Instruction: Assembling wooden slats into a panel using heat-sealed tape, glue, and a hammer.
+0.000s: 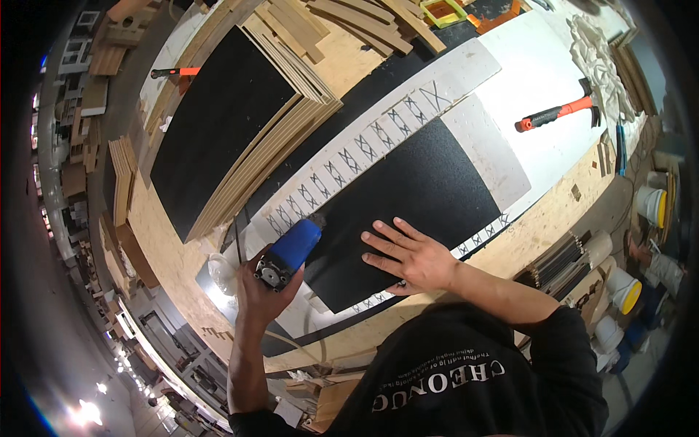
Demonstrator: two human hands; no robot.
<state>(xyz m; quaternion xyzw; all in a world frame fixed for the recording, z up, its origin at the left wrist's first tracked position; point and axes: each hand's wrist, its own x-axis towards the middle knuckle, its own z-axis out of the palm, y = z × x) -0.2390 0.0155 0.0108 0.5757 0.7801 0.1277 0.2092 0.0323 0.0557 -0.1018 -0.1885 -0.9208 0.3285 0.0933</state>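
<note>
My left hand (263,295) is wrapped round a blue handheld power tool (296,244) with a black and metal round end. The tool is at the left edge of a black panel (408,197); its working tip is hidden. My right hand (419,261) lies flat on the panel, fingers spread, near its front edge. Under the panel shows a white board (495,156), with strips of hand-drawn crossed boxes (348,160) along the panel's far and near edges. A small dark patch that looks like dust lies beside the tool.
A stack of black-topped curved plywood panels (218,124) stands at the far left, with a hammer (175,72) beyond it. Another orange-and-black hammer (557,114) rests at the right. Curved wood strips (357,25) and a yellow-green tray (443,13) lie at the back.
</note>
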